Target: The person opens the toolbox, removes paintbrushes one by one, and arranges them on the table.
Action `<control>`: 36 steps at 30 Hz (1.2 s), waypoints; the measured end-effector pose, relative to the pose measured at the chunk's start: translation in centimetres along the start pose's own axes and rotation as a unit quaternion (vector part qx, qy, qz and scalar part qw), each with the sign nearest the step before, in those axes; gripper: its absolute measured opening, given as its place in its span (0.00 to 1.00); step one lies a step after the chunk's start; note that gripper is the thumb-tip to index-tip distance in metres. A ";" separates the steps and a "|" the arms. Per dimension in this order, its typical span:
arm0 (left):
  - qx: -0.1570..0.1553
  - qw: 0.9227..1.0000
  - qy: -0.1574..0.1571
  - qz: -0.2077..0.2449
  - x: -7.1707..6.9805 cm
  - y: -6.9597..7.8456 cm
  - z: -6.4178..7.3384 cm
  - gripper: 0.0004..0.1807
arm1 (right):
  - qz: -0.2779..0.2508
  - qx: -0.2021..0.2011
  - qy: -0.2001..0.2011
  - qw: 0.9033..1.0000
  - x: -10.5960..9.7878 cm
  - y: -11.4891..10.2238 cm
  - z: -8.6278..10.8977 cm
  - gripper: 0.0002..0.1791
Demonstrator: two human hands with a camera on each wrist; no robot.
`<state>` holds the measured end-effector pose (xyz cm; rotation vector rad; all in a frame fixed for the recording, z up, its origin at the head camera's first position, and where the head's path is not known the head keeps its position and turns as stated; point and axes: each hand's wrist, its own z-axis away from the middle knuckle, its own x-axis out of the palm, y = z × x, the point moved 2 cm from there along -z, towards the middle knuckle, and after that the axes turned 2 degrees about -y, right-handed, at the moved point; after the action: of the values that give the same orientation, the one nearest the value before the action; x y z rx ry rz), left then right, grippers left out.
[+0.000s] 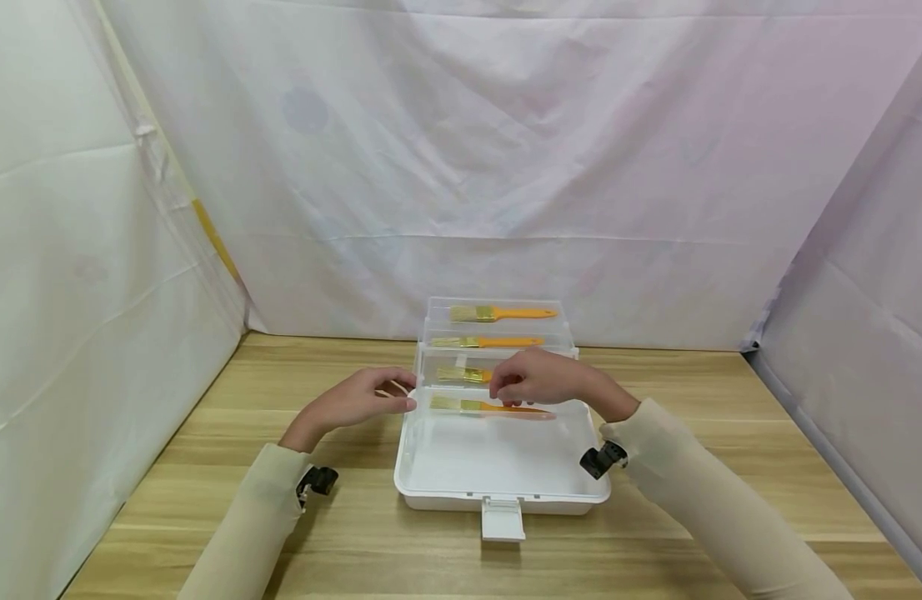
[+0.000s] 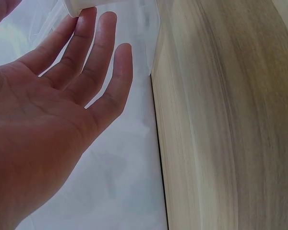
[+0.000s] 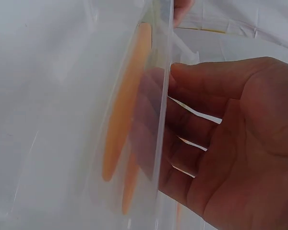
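A white plastic box (image 1: 498, 467) stands open, with clear trays (image 1: 423, 367) stepped up at its back. Paintbrushes with orange handles lie in them, bristles to the left. My left hand (image 1: 356, 400) is at the left side of the lower trays, fingers loosely bent, fingertips at a pale plastic edge (image 2: 78, 5). Over the lower trays, my right hand (image 1: 543, 379) reaches down, partly covering the third paintbrush (image 1: 461, 375). Its fingertips overlap the handle of the lowest paintbrush (image 1: 449, 402). Through the tray wall, that orange handle (image 3: 127, 105) shows before my fingers; I cannot tell whether they grip anything.
The box's white latch (image 1: 502, 521) hangs down at the front. Two more paintbrushes, the top one (image 1: 513, 313) and the second (image 1: 498, 342), lie in the higher trays. Wood-grain table (image 1: 341, 533) surrounds the box, with white cloth (image 1: 506, 167) hanging behind and at both sides.
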<state>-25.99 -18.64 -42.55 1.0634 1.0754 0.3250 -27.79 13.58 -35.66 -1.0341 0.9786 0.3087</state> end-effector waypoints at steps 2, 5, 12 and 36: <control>0.001 1.000 0.000 0.000 0.0 0.0 0.0 0.24 | 0.000 0.006 -0.001 1.000 0.0 0.0 0.0 0.09; 0.003 1.000 -0.001 -0.001 0.0 0.0 -0.1 0.24 | 0.009 0.012 -0.001 1.000 0.1 0.1 -0.1 0.09; 0.000 1.000 0.000 -0.003 0.0 0.2 -0.1 0.24 | 0.013 0.013 -0.006 1.000 0.1 0.3 -0.3 0.07; 0.013 1.000 0.002 -0.001 0.0 -0.1 0.0 0.23 | -0.003 0.006 -0.026 1.000 0.3 0.0 -0.4 0.06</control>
<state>-25.98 -18.66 -42.64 1.0844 1.0874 0.3121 -27.83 13.18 -35.92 -1.0133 0.9291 0.3231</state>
